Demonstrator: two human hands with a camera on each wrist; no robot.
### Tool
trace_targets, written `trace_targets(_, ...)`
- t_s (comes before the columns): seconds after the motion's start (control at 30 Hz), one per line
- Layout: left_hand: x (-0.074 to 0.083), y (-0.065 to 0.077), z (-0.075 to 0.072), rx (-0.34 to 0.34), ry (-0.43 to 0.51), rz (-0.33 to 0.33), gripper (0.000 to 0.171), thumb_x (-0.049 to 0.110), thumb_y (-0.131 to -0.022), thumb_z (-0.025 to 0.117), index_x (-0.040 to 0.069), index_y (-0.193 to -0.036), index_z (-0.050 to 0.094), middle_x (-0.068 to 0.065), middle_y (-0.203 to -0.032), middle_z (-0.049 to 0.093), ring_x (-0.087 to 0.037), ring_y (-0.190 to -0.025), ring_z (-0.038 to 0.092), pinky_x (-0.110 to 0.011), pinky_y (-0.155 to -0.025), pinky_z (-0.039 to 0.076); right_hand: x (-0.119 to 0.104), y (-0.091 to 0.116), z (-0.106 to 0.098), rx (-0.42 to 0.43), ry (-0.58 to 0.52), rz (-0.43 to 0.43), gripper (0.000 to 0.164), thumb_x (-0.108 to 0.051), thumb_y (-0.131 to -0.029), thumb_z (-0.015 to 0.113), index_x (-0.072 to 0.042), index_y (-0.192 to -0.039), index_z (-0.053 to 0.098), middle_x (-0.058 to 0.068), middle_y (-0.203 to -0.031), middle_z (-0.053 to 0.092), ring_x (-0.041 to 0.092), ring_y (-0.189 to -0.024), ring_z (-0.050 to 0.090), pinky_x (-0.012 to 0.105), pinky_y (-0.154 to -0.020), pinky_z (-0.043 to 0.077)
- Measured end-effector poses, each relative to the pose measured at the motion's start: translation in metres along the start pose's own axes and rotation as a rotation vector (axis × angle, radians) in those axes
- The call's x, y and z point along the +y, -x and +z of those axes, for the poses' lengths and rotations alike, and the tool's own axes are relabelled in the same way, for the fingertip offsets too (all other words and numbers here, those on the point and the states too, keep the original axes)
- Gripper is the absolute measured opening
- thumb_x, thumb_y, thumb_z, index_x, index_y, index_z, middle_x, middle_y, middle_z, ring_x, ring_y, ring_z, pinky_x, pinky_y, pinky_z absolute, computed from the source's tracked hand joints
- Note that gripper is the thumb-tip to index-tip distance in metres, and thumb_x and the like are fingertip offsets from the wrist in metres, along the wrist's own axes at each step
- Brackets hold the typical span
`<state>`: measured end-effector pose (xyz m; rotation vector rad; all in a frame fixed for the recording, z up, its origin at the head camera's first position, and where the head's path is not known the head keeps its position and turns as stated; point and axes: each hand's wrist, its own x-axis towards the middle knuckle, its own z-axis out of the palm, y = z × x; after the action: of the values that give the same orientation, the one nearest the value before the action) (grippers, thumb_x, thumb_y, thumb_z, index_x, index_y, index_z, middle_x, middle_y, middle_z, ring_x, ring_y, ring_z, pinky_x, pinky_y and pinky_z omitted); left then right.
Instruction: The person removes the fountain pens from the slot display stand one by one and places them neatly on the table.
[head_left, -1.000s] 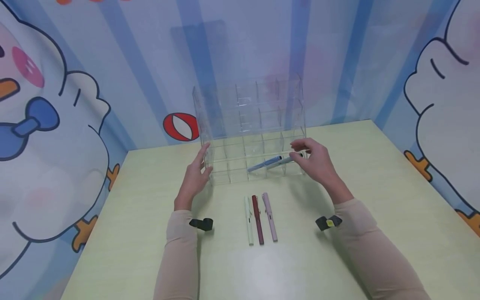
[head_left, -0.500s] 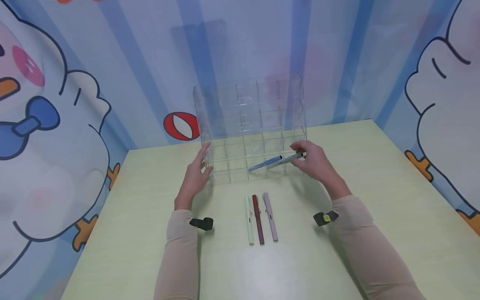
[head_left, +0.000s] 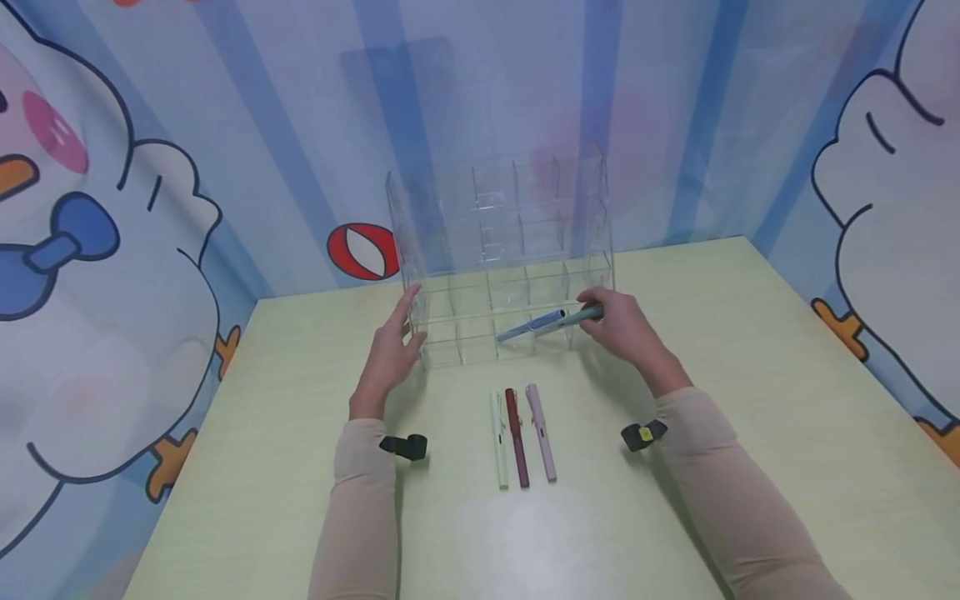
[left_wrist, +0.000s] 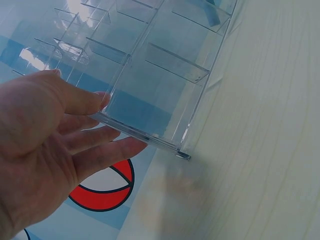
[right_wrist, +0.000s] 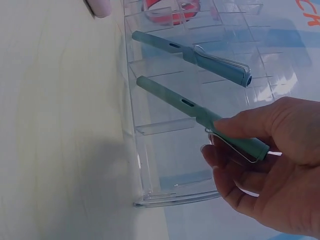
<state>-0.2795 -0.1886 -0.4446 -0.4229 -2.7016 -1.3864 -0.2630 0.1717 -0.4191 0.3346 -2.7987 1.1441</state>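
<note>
A clear acrylic rack [head_left: 471, 315] with stepped compartments stands at the back of the table. My left hand [head_left: 390, 354] holds its left side panel between thumb and fingers, as the left wrist view shows [left_wrist: 65, 130]. My right hand [head_left: 621, 327] pinches the capped end of a grey-green pen [right_wrist: 170, 97] with a wire clip. This pen slants across a front compartment, its other end low inside. Just left of it, a blue pen [head_left: 531, 326] leans in the front row, apart from my fingers.
Three pens lie side by side on the table in front of the rack: pale green [head_left: 498, 442], dark red [head_left: 517, 437] and lilac [head_left: 542, 433]. Behind the rack hangs a blue striped backdrop [head_left: 510, 83] with cartoon figures.
My right hand has shifted slightly left and down, its fingers closing round the grey-green pen's capped end. My left hand, the rack and the other pens keep their places.
</note>
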Motion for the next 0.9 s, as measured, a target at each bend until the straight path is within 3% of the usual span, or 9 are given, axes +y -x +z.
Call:
trace_targets(0.73,-0.0010,-0.0011,0.0013,-0.003,-0.013,-0.001,0.081,0.005,-0.101,0.058,0.042,-0.159,0.016,-0.004,-0.166,0.018,-0.039,-0.140,0.040,-0.054,-0.107,0.042,0.0063,0.0005,-0.0014,0.080,-0.113,0.000,0.033,-0.003,-0.095,0.063,0.007,-0.126,0.060,0.026,-0.110,0.066,0.037,-0.098,0.067,0.047,-0.079,0.057)
trace_targets(0.9,-0.0021,-0.0010,0.0007,0.002,-0.010,0.007,0.080,0.004,-0.101,0.058,0.040,-0.160,0.017,-0.005,-0.166,0.019,-0.040,-0.139,0.041,-0.054,-0.107,0.042,0.0051,0.0018,-0.0046,0.106,-0.161,-0.005,0.031,-0.005,-0.098,0.060,0.005,-0.127,0.061,0.023,-0.109,0.066,0.035,-0.097,0.066,0.042,-0.072,0.055)
